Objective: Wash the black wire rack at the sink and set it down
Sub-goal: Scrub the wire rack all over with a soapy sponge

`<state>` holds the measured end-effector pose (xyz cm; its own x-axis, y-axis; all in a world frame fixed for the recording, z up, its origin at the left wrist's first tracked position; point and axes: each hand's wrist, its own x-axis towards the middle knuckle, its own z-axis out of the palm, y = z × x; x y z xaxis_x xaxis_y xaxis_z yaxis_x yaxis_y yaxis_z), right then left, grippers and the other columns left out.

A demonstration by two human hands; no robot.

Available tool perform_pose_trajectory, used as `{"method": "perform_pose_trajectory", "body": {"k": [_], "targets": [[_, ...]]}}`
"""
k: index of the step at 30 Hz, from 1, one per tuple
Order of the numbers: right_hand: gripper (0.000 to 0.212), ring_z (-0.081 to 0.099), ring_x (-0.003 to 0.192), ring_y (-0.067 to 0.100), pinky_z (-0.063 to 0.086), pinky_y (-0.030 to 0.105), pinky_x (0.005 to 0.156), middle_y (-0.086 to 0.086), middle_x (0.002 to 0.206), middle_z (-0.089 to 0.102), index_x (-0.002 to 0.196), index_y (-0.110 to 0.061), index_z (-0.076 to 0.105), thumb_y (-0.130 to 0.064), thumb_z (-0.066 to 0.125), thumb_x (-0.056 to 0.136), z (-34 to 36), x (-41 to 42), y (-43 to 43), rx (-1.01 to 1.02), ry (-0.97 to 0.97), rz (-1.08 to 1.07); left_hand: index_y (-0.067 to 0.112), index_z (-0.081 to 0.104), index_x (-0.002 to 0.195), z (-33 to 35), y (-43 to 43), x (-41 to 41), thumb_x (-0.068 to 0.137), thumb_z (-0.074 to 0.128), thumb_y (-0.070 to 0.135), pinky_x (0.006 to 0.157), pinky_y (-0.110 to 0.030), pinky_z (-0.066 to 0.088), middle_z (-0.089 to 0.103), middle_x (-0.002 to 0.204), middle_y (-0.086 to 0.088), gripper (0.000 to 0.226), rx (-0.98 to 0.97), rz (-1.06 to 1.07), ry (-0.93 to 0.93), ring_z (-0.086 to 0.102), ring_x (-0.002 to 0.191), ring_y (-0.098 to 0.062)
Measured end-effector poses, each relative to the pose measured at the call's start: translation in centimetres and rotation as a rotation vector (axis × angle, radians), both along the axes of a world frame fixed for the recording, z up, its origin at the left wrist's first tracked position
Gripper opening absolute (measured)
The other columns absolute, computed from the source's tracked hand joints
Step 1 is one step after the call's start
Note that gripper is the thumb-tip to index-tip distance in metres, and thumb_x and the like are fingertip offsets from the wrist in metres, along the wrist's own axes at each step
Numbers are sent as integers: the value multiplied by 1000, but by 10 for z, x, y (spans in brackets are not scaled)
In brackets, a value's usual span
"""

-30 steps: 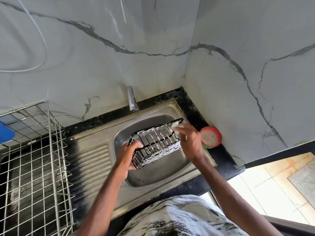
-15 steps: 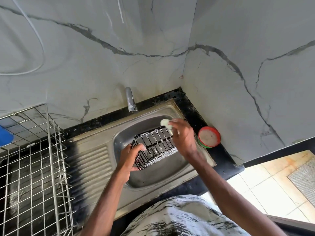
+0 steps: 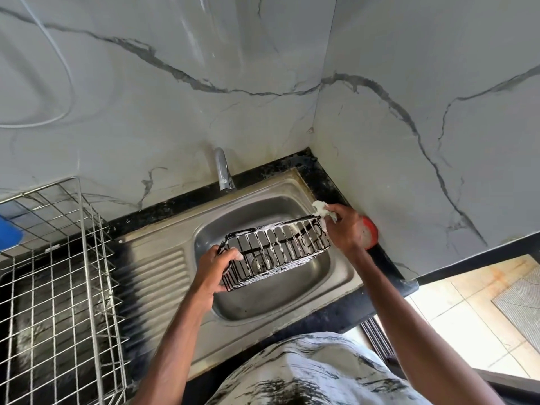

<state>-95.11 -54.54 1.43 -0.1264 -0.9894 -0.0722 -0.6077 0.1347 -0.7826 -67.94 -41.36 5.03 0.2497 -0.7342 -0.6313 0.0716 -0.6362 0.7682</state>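
Note:
The black wire rack (image 3: 277, 252), streaked with white suds, hangs over the steel sink basin (image 3: 271, 299). My left hand (image 3: 217, 270) grips its left end. My right hand (image 3: 346, 226) holds a soapy white sponge (image 3: 321, 209) against the rack's far right corner. Through the wires the sink drain shows. The tap (image 3: 223, 171) stands behind the basin with no water visible from it.
A red-rimmed round tub (image 3: 371, 235) sits on the black counter behind my right hand, partly hidden. A silver wire dish drainer (image 3: 58, 287) stands on the left, with a blue thing (image 3: 8, 235) at its far side. The ribbed draining board (image 3: 157, 285) lies between drainer and basin.
The rack has turned and opened up so its long side faces me. My right hand moved with the sponge from the rack's top to its far right corner.

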Motion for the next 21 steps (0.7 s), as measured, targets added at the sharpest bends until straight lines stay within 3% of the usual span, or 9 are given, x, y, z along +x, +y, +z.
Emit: {"method": "perform_pose_trajectory", "body": {"k": [3,5,7,10,14,16,18,21], "targets": [[19,72,76,19,62,42,72,10,101,75,108,-9,69,1,65,92,-2,-3,-1,237,-230,-33,18,65,108,-6,0,8,43,71,58,99,-63,52,64,127,-10,77,8,23,16,57,126,-38],[24,74,72,18,63,38,66,15,98,74,113,-1,64,11,56,94,6,-2,1,399,-407,-22,19,66,108,-9,0,14,49,71,60,95,-58,55,65,124,-15,71,22,57,15,61,114,-36],[26,74,66,15,59,28,56,13,94,73,116,0,61,13,52,95,20,1,0,458,-450,-1,17,65,110,-12,2,21,72,70,55,95,-56,55,65,115,-18,54,27,79,39,62,102,-34],[22,71,62,12,54,19,49,13,96,70,115,1,62,8,54,96,41,9,-3,463,-458,19,15,65,113,-22,6,34,101,54,40,105,-62,47,66,110,-21,30,22,101,87,61,106,-35],[28,73,72,16,57,23,55,13,105,71,120,0,61,10,53,96,65,22,-3,421,-558,40,15,70,120,-28,8,39,88,62,41,104,-64,46,67,118,-26,42,-5,198,238,67,107,-36],[25,76,77,20,61,29,60,13,103,71,118,0,61,10,53,96,77,31,0,384,-648,39,17,78,106,-31,9,38,95,51,31,106,-68,42,72,102,-21,33,-23,315,353,68,103,-35],[24,76,83,24,62,33,63,15,106,70,117,0,61,10,53,97,88,42,2,361,-710,52,15,81,96,-39,9,36,92,45,29,108,-65,39,73,86,-15,38,-18,434,488,67,98,-34],[27,74,89,30,62,35,65,20,110,67,120,2,60,11,53,96,99,57,7,347,-745,109,13,79,106,-48,10,31,84,47,36,110,-54,36,71,100,-16,45,-21,485,598,64,98,-33]]}}
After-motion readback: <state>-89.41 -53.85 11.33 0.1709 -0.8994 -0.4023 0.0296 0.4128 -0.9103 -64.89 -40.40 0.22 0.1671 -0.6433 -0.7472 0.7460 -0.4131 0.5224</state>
